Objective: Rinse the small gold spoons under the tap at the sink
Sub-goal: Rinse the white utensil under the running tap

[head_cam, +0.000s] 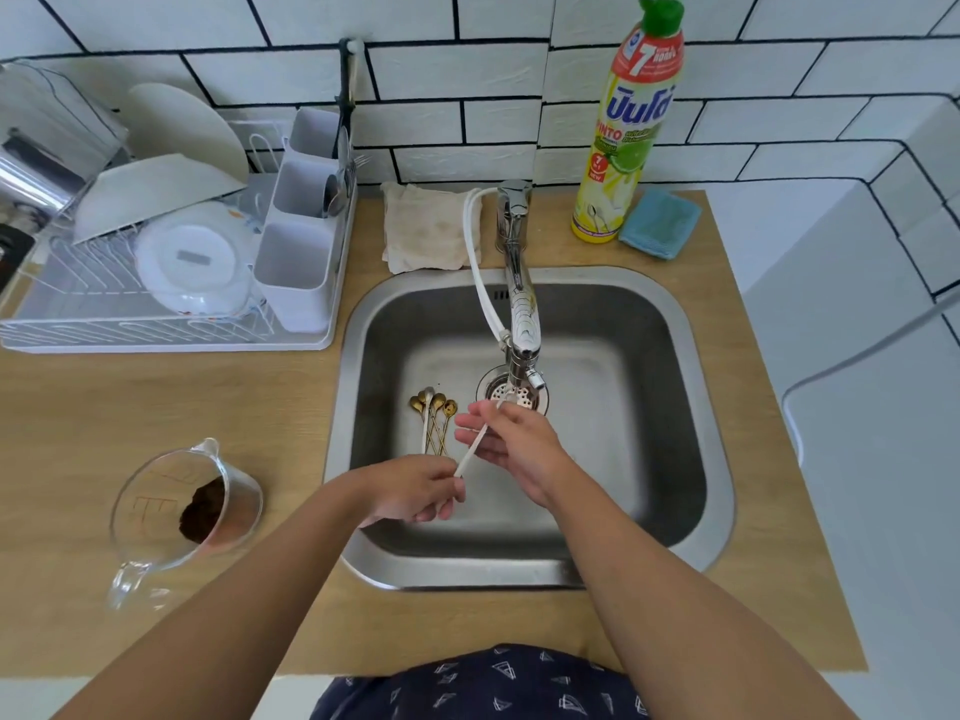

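Several small gold spoons (435,420) lie in a bunch on the sink floor (597,387), left of the drain (511,394), with one white-handled spoon among them. My left hand (415,493) pinches the lower end of a thin white spoon (474,449). My right hand (511,444) has its fingers around the upper part of that same white spoon, just under the chrome tap (522,324). Running water does not show clearly. The spoon's bowl is hidden by my right hand's fingers.
A dish rack (171,324) with plates and a cutlery holder stands left of the sink. A glass measuring jug (176,511) with brown grounds sits at the front left. A cloth (423,226), a dish soap bottle (626,127) and a blue sponge (658,223) stand behind the sink.
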Demonstrator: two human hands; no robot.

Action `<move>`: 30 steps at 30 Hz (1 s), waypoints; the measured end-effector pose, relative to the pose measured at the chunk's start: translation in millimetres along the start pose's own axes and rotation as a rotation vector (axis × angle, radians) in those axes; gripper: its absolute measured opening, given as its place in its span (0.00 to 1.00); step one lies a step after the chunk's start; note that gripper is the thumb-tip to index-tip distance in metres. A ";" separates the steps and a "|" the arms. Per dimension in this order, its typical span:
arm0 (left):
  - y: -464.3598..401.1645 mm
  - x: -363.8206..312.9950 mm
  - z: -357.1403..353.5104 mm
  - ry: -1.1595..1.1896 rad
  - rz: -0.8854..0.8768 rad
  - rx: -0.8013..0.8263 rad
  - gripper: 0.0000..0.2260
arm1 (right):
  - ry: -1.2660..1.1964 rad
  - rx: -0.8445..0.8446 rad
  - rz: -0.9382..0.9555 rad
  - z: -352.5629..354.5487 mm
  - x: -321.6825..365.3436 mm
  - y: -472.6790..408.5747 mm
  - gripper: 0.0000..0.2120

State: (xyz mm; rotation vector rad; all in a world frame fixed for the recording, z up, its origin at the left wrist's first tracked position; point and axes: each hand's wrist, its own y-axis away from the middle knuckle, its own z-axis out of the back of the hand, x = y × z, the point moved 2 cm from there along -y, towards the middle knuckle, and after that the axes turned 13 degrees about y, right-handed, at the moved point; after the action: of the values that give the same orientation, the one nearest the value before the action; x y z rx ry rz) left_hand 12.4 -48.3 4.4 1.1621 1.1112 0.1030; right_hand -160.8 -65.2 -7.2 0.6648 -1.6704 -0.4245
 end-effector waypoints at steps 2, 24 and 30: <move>-1.8 -0.6 -3.2 0.065 -0.027 -0.019 0.08 | -0.058 0.020 0.002 2.1 1.3 -2.2 0.14; 0.3 -8.9 -14.6 0.018 -0.012 -0.374 0.15 | 0.636 -0.342 0.156 38.7 -2.0 -21.5 0.14; 1.9 2.0 -7.6 -0.010 -0.039 -0.383 0.17 | 0.736 -0.308 0.173 40.1 6.4 -20.3 0.06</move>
State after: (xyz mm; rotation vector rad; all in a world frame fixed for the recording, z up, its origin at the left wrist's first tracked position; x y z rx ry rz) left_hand 8.7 -41.2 4.8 0.7972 1.0497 0.2677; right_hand -196.7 -88.2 -22.9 0.3727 -0.9265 -0.2564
